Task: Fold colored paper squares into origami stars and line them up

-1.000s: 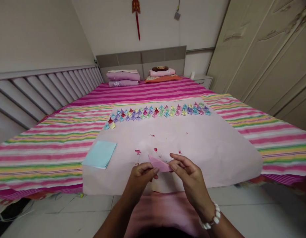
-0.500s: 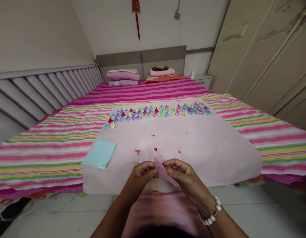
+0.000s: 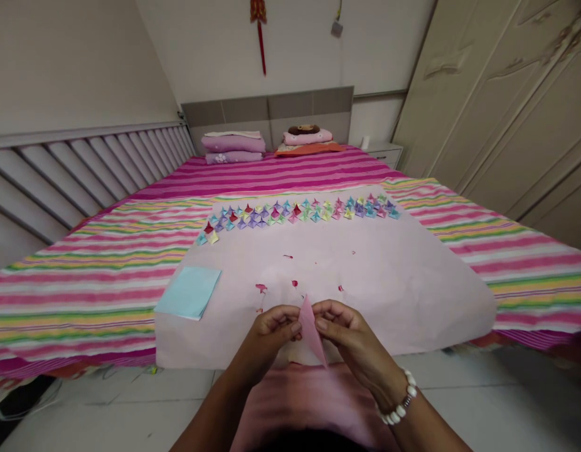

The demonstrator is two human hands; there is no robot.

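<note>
My left hand and my right hand both pinch a small folded pink paper, held edge-on and nearly upright between them, just above the near edge of a large pale pink sheet spread over the bed. A white bead bracelet circles my right wrist. Far across the sheet lies a long row of several small folded paper pieces in blue, purple, yellow, red and pink. A stack of light blue paper squares rests at the sheet's left.
The striped bedcover runs to a slatted wall panel on the left. Folded bedding and pillows sit at the headboard. A cream wardrobe stands to the right. Small red paper scraps dot the sheet.
The pink paper has turned from lying flat and pointing left to standing nearly upright between my fingers. My right hand has moved in closer to my left.
</note>
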